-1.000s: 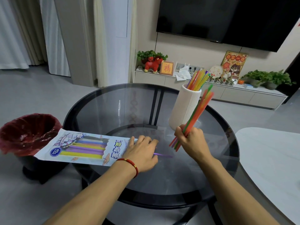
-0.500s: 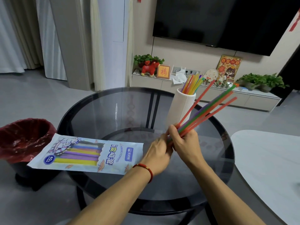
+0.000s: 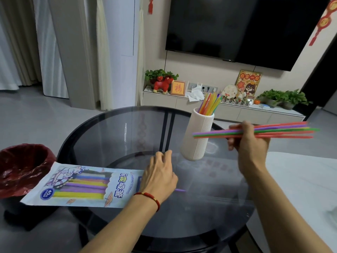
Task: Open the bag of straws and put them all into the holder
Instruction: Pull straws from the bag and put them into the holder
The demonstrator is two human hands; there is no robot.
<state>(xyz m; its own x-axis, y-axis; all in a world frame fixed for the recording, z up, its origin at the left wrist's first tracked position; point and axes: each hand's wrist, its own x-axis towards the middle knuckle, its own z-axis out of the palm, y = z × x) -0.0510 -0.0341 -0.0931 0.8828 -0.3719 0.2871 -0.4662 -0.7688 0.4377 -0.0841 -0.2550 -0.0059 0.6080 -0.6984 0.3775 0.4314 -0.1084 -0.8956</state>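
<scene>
The printed straw bag (image 3: pixel 82 185) lies flat on the round glass table (image 3: pixel 116 136), with yellow and purple straws showing inside. My left hand (image 3: pixel 158 177) rests on the bag's open right end, and a purple straw tip (image 3: pixel 179 190) pokes out beside it. My right hand (image 3: pixel 249 143) is raised to the right of the holder, shut on a bundle of straws (image 3: pixel 215 133) held about level. The white ribbed holder (image 3: pixel 197 137) stands on the table with several coloured straws (image 3: pixel 209 104) upright in it.
A bin with a red liner (image 3: pixel 21 167) stands at the table's left edge, under the bag's overhanging end. A white tabletop (image 3: pixel 300 179) adjoins on the right. A TV cabinet with plants and ornaments (image 3: pixel 218 108) runs along the back wall.
My right hand has lifted and swung right, turning the straw bundle from slanted to level. My left hand left the bundle and dropped back onto the bag's open end. The camera tilted up.
</scene>
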